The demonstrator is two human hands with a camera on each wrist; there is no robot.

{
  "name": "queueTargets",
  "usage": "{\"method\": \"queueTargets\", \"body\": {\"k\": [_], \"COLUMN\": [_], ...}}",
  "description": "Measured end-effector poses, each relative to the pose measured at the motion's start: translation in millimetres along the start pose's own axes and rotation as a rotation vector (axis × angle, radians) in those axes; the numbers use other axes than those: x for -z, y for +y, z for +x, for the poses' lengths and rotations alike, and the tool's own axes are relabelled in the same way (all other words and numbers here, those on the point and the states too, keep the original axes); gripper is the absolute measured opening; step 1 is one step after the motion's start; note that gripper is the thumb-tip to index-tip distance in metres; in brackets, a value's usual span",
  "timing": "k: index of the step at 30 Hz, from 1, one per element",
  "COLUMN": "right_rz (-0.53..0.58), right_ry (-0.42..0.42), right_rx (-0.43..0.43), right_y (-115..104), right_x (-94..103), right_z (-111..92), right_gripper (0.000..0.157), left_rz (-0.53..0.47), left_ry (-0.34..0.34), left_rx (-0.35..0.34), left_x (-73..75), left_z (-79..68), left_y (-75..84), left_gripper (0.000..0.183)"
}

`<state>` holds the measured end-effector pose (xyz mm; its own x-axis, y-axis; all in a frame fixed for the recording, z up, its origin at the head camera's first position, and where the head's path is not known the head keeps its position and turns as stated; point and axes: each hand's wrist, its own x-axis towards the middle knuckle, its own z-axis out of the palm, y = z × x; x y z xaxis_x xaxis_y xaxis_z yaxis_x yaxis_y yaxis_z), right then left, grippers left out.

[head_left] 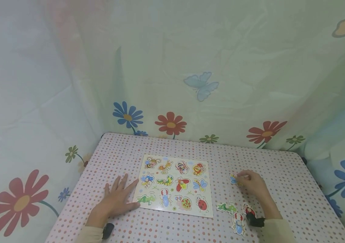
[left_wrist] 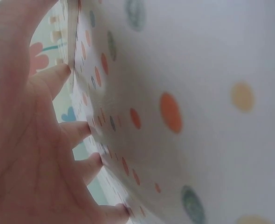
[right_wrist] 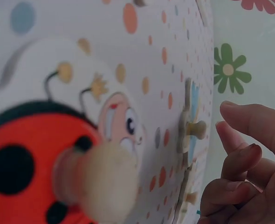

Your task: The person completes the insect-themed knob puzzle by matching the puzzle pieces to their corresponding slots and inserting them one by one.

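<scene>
A wooden insect puzzle board [head_left: 172,193] lies flat on the table. My left hand [head_left: 116,200] rests spread beside its left edge; in the left wrist view, the fingertips [left_wrist: 84,128] meet the dotted cover and the thumb is at the board's side. Right of the board, my right hand [head_left: 253,185] hovers with bent fingers by a blue-winged knob piece [head_left: 232,179]. The right wrist view shows a gap between those fingers [right_wrist: 249,114] and the piece's wooden knob [right_wrist: 200,129]. A ladybug piece [right_wrist: 16,135] fills the near side there.
Near the right wrist lie a green grasshopper piece [head_left: 227,208], a blue beetle piece [head_left: 238,225] and the ladybug piece, partly covered by the black wrist strap [head_left: 255,221]. A dotted cover [head_left: 166,233] spreads over the table. Flowered curtain [head_left: 236,101] surrounds it behind and at the sides.
</scene>
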<state>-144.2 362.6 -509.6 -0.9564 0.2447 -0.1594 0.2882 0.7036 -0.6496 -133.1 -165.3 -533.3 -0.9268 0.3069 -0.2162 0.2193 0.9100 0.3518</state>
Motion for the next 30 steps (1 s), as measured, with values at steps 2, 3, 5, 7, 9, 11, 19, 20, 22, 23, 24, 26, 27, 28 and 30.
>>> {"method": "queueTargets", "body": {"k": [2,3,5,7,9,11,19,20,22,23,24,26,27,28,30], "right_rz": [-0.017,-0.022,-0.027,-0.031,-0.033,-0.040,-0.087,-0.088,-0.092,-0.091,-0.090,-0.088,-0.090,-0.089,-0.095], "right_ry": [-0.003,-0.010,-0.014,-0.019,-0.026,-0.032,-0.033,-0.031,-0.025,-0.025,-0.025,-0.024,-0.023,-0.024,-0.019], "right_rx": [-0.014,-0.021,-0.021,-0.021,-0.027,-0.029,-0.007,-0.007,-0.005,-0.005,-0.005,0.003,0.012,0.021,0.038], "right_y": [0,-2,-2,-1,0,2,9,10,11,11,12,12,12,12,12], "right_x": [0.8,2.0,2.9,3.2,3.0,2.5,0.2,-0.5,-1.6,-2.0,-2.3,-2.4,-2.2,-1.9,-1.5], "right_z": [-1,-2,-2,-2,-1,0,4,4,4,5,5,5,5,5,4], "right_gripper": [0.043,0.041,0.040,0.039,0.039,0.039,0.035,0.036,0.036,0.036,0.036,0.035,0.034,0.034,0.032], "left_rz": [-0.002,-0.003,0.000,0.004,0.008,0.008,0.004,0.003,0.003,-0.001,-0.004,-0.003,-0.005,-0.006,-0.007], "left_ry": [-0.002,-0.002,-0.001,0.001,0.001,0.002,-0.005,-0.005,-0.008,-0.004,-0.003,-0.005,-0.002,-0.002,0.001], "left_rx": [0.001,0.001,-0.001,-0.001,0.000,0.001,0.004,0.004,0.006,0.003,0.002,0.006,0.004,0.005,0.004], "left_x": [0.4,0.6,0.8,1.2,1.2,1.1,-2.0,-2.4,-2.8,-3.0,-2.7,-2.7,-2.4,-2.3,-2.1], "left_z": [-0.5,-0.6,-0.7,-0.9,-0.7,-0.3,0.5,0.5,0.6,0.5,0.5,0.7,0.8,1.2,1.5], "left_y": [0.3,0.4,0.7,1.0,1.0,0.8,-2.3,-2.5,-2.8,-2.8,-2.6,-2.2,-1.8,-1.6,-1.4], "left_gripper": [0.092,0.092,0.092,0.092,0.092,0.092,0.093,0.093,0.093,0.093,0.093,0.093,0.093,0.093,0.093]}}
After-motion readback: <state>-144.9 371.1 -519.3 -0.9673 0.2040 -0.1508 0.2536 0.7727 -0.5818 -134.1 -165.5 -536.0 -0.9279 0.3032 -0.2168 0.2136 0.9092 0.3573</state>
